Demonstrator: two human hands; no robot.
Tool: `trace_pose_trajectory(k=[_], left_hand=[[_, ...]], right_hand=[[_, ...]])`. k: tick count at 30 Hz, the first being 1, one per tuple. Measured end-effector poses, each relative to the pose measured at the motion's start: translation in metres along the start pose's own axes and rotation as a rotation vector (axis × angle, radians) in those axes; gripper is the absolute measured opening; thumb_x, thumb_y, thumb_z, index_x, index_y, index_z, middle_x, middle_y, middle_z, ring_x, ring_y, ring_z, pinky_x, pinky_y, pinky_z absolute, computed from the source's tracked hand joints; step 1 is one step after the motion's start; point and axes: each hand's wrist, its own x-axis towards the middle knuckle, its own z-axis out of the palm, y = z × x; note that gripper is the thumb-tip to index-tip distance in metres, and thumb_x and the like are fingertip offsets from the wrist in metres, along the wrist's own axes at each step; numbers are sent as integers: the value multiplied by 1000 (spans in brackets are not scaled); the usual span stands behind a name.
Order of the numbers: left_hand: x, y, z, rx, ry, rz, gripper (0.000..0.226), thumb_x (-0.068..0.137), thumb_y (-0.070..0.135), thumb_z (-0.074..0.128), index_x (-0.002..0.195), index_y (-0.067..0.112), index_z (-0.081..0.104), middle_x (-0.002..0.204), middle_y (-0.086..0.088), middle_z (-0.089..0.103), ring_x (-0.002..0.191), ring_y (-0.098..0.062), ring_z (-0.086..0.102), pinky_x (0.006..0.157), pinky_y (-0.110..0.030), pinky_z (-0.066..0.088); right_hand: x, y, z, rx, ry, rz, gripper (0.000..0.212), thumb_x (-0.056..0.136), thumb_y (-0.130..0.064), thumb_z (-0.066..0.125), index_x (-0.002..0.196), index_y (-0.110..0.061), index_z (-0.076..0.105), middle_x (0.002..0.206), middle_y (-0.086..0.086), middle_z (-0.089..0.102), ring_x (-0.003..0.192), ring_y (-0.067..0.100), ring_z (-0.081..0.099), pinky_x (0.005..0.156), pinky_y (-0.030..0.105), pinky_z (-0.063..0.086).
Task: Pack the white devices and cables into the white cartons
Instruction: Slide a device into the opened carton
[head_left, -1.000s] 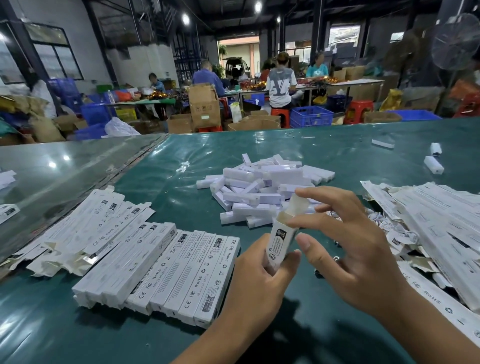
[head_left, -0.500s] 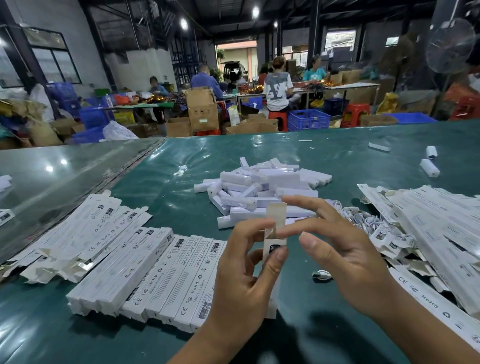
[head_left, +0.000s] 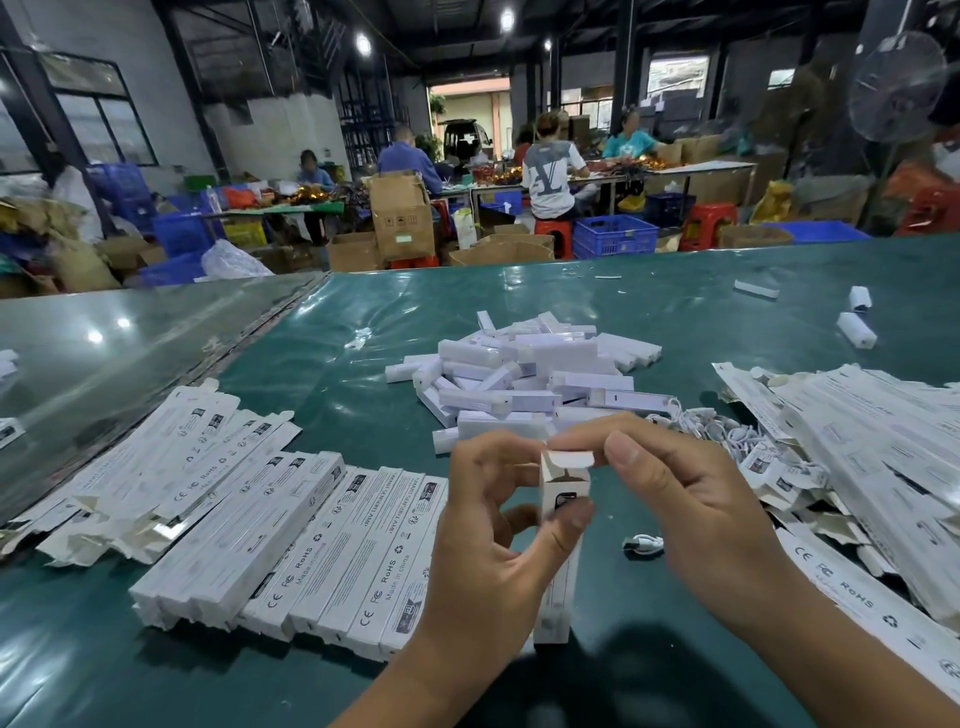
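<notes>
A long white carton (head_left: 563, 519) stands upright on the green table, its lower end on the surface. My left hand (head_left: 488, 540) grips its upper part, thumb across the printed face. My right hand (head_left: 691, 504) pinches the top flap between thumb and forefinger, the flap folded over the opening. What is inside the carton is hidden. A heap of white devices (head_left: 524, 379) lies behind my hands. Coiled white cables (head_left: 711, 426) lie to the right of the heap. One loose cable (head_left: 644, 543) lies by my right wrist.
A row of closed white cartons (head_left: 291, 545) lies at front left, with flat unfolded cartons (head_left: 156, 457) behind it and more flat cartons (head_left: 872, 447) stacked at right. Two stray devices (head_left: 857, 327) lie far right. People work at tables beyond the green table (head_left: 363, 364).
The carton has gone from tilted to upright, its lower end now on the table. My right hand has folded the top flap, which stood up, down over the opening.
</notes>
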Motion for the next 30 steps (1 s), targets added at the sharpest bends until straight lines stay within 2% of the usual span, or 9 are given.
trace_pose_trajectory(k=[2,4,6,10,20,22,24,27,30], left_hand=[[-1,1,2,-11,23,-39,44,83,37,82,114,31,50,111,-9,66,107,-34,65,81,-56,56],[-1,2,3,-10,32,-71,47,80,41,83,113,29,51,107,-8,66,105,-34,65,81,-62,55],[-1,3,2,15,35,-84,48,78,48,83,112,32,53,102,-6,64,102,-33,65,80,-62,55],[-3,4,1,111,2,-28,44,80,41,80,114,42,52,103,2,65,105,-33,65,80,-46,58],[-5,2,0,190,-49,80,44,89,45,72,125,47,48,118,3,62,110,-30,64,78,-50,59],[-4,1,-1,203,-49,88,43,90,46,71,126,49,48,121,4,61,112,-28,63,78,-46,60],[-3,2,-1,243,-47,140,41,92,44,69,127,48,48,122,9,58,111,-22,63,78,-37,60],[-1,3,-1,318,-54,275,33,96,35,68,125,33,52,122,12,54,107,-19,62,74,-29,57],[2,2,-3,317,-49,311,29,96,31,68,121,26,54,121,13,53,106,-17,61,75,-22,54]], right_hand=[[0,-1,-1,-27,13,-9,22,96,-36,56,102,-31,77,104,-9,76,103,11,70,87,13,48],[-1,1,-1,-98,41,-22,16,89,-38,66,99,-34,77,99,-8,75,97,17,70,84,20,52],[-2,4,-2,-198,63,-63,14,86,-38,71,97,-33,78,96,-9,74,94,19,69,83,25,52],[-2,2,-3,-261,86,-129,12,87,-36,71,96,-32,76,93,-12,74,91,14,71,80,16,50],[-3,-1,0,-326,127,-145,11,89,-37,68,96,-34,76,89,-15,73,86,13,71,75,20,52],[-2,-1,0,-321,115,-147,11,88,-35,69,97,-33,75,90,-14,73,86,13,71,76,23,54],[-2,0,-1,-334,101,-158,13,90,-33,68,99,-29,76,93,-12,74,89,14,71,78,24,54],[-4,2,-2,-416,109,-214,20,97,-29,58,104,-21,75,101,-12,73,98,13,70,83,24,52],[-5,3,-3,-474,162,-278,25,99,-25,50,108,-17,72,105,-7,71,102,13,68,86,23,50]])
